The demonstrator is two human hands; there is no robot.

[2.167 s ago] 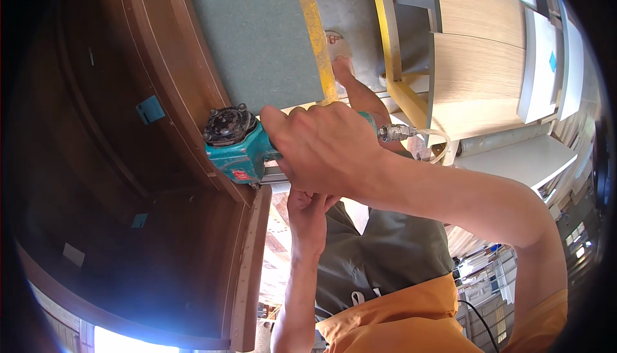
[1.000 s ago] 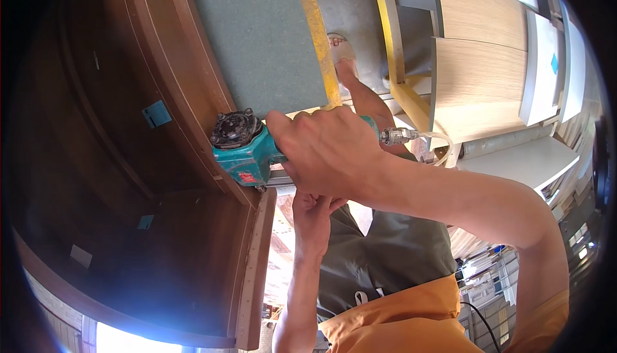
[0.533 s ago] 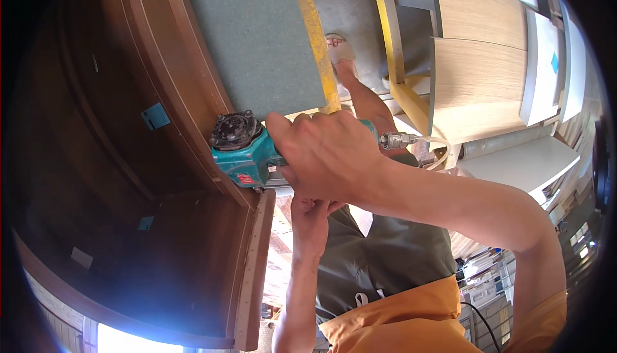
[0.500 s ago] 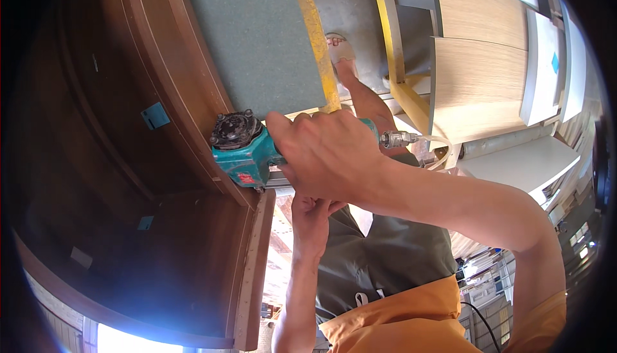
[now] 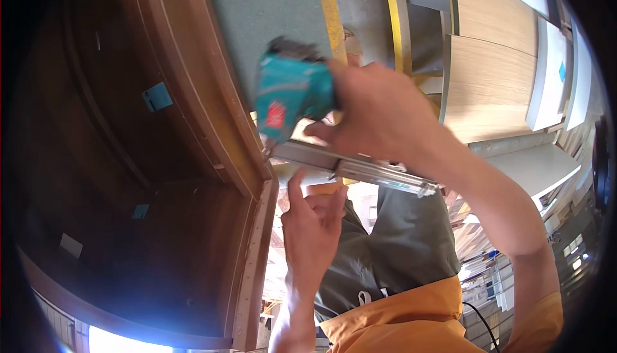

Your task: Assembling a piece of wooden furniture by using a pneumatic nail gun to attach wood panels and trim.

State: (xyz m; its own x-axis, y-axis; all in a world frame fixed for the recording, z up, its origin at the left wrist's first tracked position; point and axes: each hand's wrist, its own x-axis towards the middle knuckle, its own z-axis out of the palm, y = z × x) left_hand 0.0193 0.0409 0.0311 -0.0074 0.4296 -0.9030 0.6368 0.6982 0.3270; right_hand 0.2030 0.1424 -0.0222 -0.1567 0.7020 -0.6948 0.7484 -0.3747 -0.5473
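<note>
We're wrapping right hand (image 5: pixel 379 110) around teal nail gun (image 5: pixel 286 89), likely bearing its weight, nose (image 5: pixel 268 149) near brown wooden cabinet (image 5: pixel 222 96), contact unclear; we're holding left hand (image 5: pixel 313 231) half-open, seemingly empty, just beside metal magazine (image 5: pixel 360 170), probably giving it room.

Teal nail gun (image 5: pixel 286 89) (blurred), silvery magazine (image 5: pixel 373 172) slanting, in the right hand (image 5: pixel 385 109).

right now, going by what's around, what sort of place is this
Most likely a woodworking or furniture workshop: the right hand grips what looks like a teal nail gun, dark wooden panels fill the left, and pale wood-grain boards show at the right.
</note>
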